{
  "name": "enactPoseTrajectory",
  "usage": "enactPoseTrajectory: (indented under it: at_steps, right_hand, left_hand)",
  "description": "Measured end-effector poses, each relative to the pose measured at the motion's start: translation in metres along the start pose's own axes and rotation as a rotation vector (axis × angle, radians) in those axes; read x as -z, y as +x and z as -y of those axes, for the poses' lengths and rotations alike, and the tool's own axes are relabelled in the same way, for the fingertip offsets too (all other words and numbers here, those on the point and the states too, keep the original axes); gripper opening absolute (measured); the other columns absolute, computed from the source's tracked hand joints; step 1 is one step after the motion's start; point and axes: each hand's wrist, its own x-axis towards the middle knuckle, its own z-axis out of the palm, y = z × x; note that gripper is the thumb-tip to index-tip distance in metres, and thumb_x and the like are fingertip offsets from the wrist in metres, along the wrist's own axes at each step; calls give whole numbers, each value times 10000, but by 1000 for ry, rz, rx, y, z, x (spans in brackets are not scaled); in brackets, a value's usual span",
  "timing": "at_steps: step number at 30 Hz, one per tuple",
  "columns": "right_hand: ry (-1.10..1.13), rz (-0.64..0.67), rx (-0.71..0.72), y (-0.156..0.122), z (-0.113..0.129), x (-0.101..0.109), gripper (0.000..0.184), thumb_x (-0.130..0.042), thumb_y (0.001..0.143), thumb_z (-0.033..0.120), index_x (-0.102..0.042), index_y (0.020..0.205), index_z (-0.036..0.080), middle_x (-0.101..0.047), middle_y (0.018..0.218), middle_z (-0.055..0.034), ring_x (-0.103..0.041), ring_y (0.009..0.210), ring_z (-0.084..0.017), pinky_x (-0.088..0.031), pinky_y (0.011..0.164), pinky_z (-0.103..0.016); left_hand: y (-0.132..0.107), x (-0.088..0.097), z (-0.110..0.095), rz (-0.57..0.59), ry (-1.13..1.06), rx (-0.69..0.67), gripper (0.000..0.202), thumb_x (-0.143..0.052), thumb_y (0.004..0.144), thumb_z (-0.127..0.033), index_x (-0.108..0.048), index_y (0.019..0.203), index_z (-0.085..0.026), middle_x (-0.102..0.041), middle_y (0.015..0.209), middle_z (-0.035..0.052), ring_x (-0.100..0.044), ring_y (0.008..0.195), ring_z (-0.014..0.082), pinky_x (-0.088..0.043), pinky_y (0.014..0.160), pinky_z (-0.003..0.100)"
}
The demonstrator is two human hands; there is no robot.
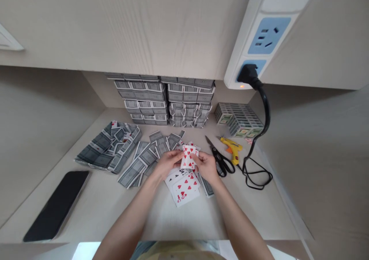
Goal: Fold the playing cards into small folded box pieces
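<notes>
My left hand (166, 164) and my right hand (205, 166) meet over the middle of the desk. Together they pinch a small fan of red-heart playing cards (188, 156), held upright between the fingertips. Under the hands lie several face-up cards (184, 189), hearts on top. To the left, face-down cards with grey patterned backs (138, 164) are spread in overlapping rows, and a larger grey spread (108, 146) lies further left.
Stacked grey card boxes (164, 100) stand against the back wall, with a tilted block of boxes (239, 120) at right. Black scissors (220, 158), a yellow glue gun (232, 148) and its black cord (256, 171) lie right of my hands. A dark phone (57, 204) lies front left. A power strip (265, 33) hangs overhead.
</notes>
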Motion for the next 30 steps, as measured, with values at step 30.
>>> enactPoseTrajectory:
  at_steps: [30]
  right_hand:
    - [246,5,-181,3,-7,-9,322,-737,567,446,-591,594,161,-493,424,50,-347,281,-52,-235,269,-197]
  left_hand:
    - [0,-14,23,-462,816,-529,299,-442,811,-384,-556,632,-172,-532,553,-6,-465,540,123,-306,534,225]
